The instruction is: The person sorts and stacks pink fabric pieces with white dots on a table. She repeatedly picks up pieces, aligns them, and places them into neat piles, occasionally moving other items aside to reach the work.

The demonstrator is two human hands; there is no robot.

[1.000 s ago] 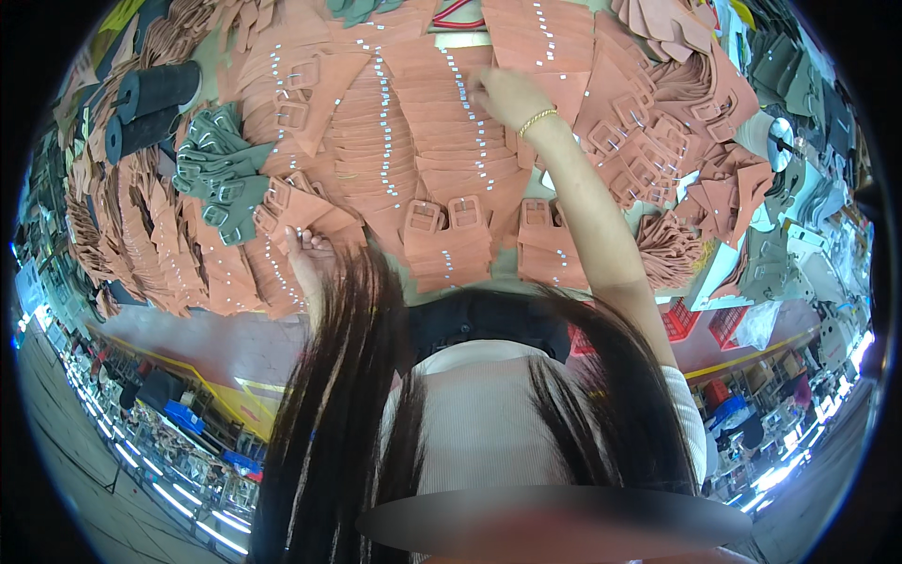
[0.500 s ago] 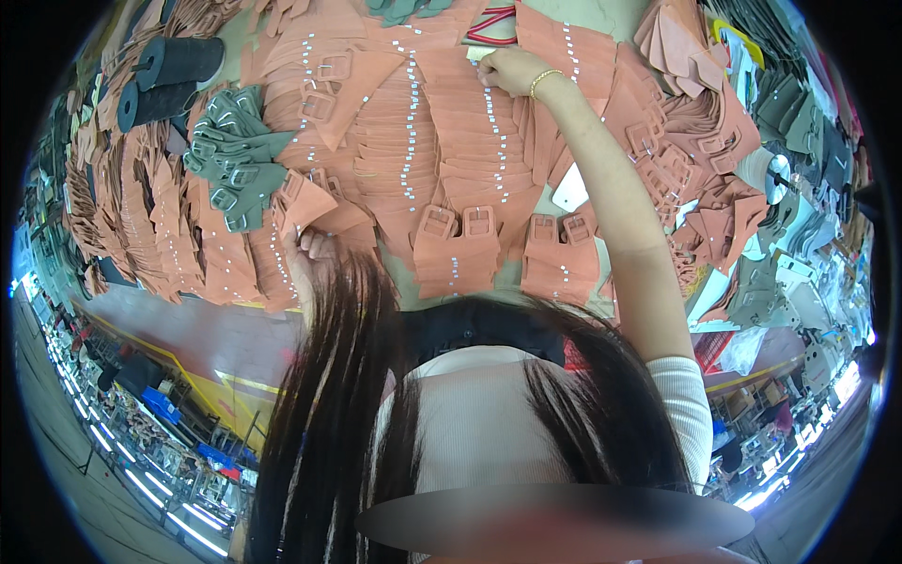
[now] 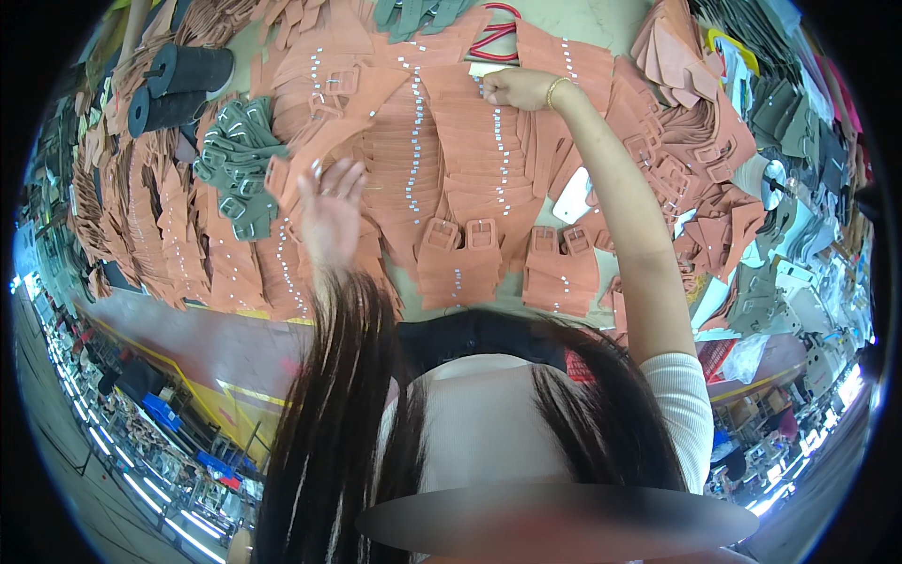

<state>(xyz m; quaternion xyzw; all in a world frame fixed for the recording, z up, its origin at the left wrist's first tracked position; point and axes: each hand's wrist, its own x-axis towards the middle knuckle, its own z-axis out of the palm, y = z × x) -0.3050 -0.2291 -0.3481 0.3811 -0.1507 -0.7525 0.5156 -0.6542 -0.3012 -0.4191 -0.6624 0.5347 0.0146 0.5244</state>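
Rows of salmon-pink leather straps [image 3: 451, 179] with metal buckles and silver studs cover the table. My right hand [image 3: 512, 89], a thin bracelet on its wrist, reaches to the far end of one row and is closed on the end of a strap there. My left hand [image 3: 329, 202] is lifted above the straps on the left, palm open, fingers apart, holding nothing. Red-handled scissors [image 3: 498, 33] lie just beyond my right hand. My long dark hair hides the table's near edge.
A pile of grey-green buckled straps [image 3: 235, 160] lies at the left, with black foam rolls [image 3: 183, 80] behind it. A white flat object [image 3: 573, 193] sits beside my right forearm. More pink and grey pieces are heaped at the right [image 3: 714, 141].
My left hand has risen into view above the straps at the left. My right hand stays at the far end of the strap row.
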